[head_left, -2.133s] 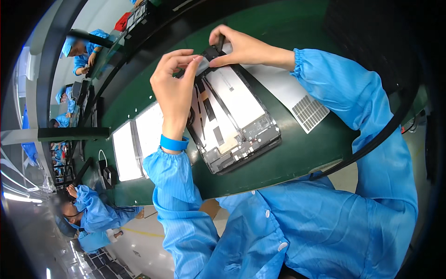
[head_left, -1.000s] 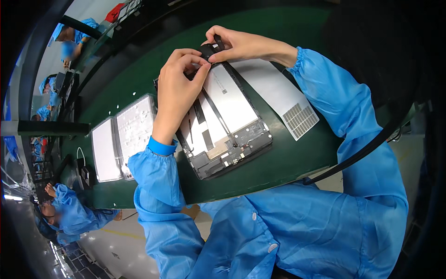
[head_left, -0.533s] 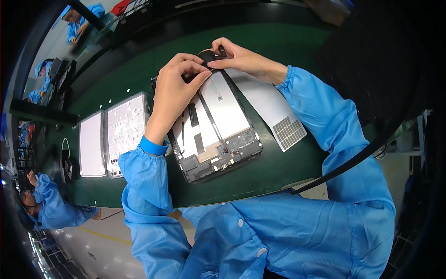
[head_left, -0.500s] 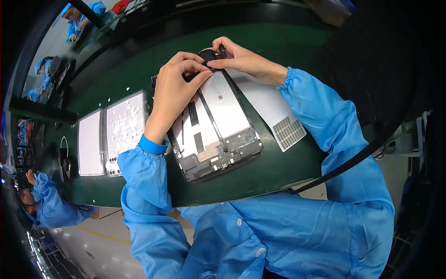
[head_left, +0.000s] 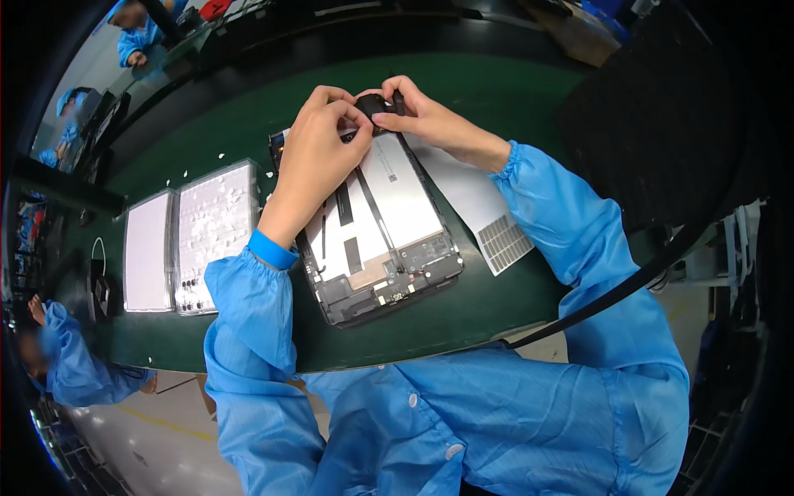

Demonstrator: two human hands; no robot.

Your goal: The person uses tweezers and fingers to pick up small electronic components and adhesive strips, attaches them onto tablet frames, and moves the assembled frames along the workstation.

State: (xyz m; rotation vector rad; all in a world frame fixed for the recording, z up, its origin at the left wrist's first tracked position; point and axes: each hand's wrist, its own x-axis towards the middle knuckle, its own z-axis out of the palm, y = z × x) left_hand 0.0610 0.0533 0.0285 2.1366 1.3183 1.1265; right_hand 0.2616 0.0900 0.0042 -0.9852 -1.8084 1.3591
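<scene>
An opened tablet-like device [head_left: 413,194] lies at a slant on the green bench, its silver back plate bare and dark circuit parts along its near end. Over its far end, my right hand [head_left: 430,124] grips a small black block-shaped part [head_left: 374,107] between thumb and fingers. A dark stick-like piece [head_left: 398,102] shows among those fingers. My left hand [head_left: 318,140] is pinched beside the block, thumb meeting index finger low over the device's far edge. Whatever sits in that pinch is too small or hidden to name.
Right of the device lies a white sheet [head_left: 471,194] with rows of grey rectangular labels. Left stands an opened clear case [head_left: 175,248] with white pieces scattered on one half. White scraps dot the green bench [head_left: 248,335]. A black cable [head_left: 612,302] crosses my right arm.
The view has shifted slightly, moving the bench items a little left. Both hands stay at the device's far end, the left fingertips drawn back slightly from the plate.
</scene>
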